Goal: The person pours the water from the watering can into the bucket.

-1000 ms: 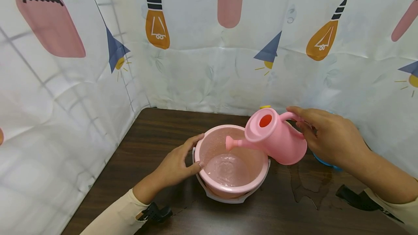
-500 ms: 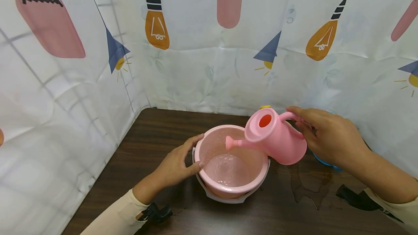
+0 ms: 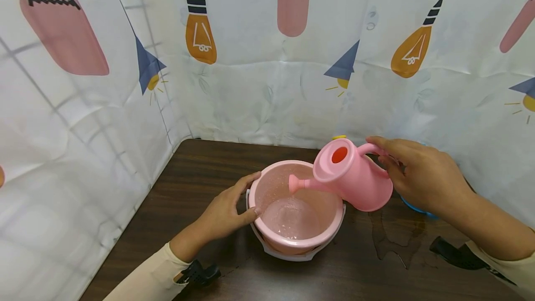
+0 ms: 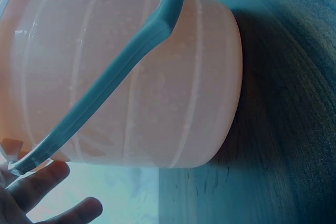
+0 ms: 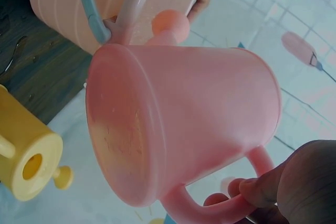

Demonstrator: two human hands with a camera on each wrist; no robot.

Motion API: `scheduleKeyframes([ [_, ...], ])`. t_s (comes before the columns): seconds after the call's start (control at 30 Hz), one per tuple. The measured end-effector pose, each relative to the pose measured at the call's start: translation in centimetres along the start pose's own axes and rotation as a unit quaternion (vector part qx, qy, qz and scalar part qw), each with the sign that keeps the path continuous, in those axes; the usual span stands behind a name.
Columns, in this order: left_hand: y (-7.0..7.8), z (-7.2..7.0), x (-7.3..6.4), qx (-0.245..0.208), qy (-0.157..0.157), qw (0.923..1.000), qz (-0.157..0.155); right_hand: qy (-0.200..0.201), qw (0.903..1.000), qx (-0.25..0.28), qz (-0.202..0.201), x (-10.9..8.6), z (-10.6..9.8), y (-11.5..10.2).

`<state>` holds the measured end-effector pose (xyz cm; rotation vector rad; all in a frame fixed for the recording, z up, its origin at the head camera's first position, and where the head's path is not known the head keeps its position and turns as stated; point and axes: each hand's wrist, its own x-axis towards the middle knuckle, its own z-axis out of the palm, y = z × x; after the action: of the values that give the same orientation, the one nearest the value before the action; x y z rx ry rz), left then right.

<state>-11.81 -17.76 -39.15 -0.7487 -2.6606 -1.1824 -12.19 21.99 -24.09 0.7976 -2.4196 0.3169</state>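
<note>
My right hand (image 3: pixel 430 175) grips the handle of a pink watering can (image 3: pixel 361 182). The can is tilted, its spout over a pink bucket (image 3: pixel 298 240) standing on the table. Shallow water with ripples lies in the bucket; I cannot make out a stream from the spout. My left hand (image 3: pixel 227 210) rests against the bucket's left rim, thumb on the edge and fingers spread along the side. In the left wrist view, straight fingers (image 4: pixel 79 211) show beside the bucket's hanging handle (image 4: pixel 113 80). The right wrist view shows the can's base (image 5: pixel 118 135) close up.
A yellow watering can (image 5: pixel 31 145) stands near the right hand, mostly hidden in the head view. Part of a blue object (image 3: pixel 418 208) shows behind that hand. Spilled water (image 3: pixel 390 240) wets the dark wooden table (image 3: pixel 205 161). A patterned curtain (image 3: pixel 251 96) hangs behind.
Ripples in the bucket's water have shifted. Both hands, the watering can and the bucket stay in place.
</note>
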Motion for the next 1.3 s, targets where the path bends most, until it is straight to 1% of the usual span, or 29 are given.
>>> scheduleKeyframes([
  [0.23,0.00,0.02,-0.04,0.000,0.002,1.0000,0.003,-0.006,1.0000,0.002,0.006,-0.05,-0.01,-0.03],
  [0.4,-0.08,0.06,-0.07,0.003,0.005,1.0000,0.007,-0.004,1.0000,0.003,0.003,-0.06,0.01,-0.02],
  [0.63,-0.07,0.09,-0.02,0.002,0.001,1.0000,0.003,-0.001,1.0000,0.004,-0.003,-0.02,0.05,0.04],
  [1.3,-0.06,-0.04,-0.01,0.004,-0.002,1.0000,-0.002,0.003,1.0000,-0.004,0.004,0.02,0.10,0.06],
])
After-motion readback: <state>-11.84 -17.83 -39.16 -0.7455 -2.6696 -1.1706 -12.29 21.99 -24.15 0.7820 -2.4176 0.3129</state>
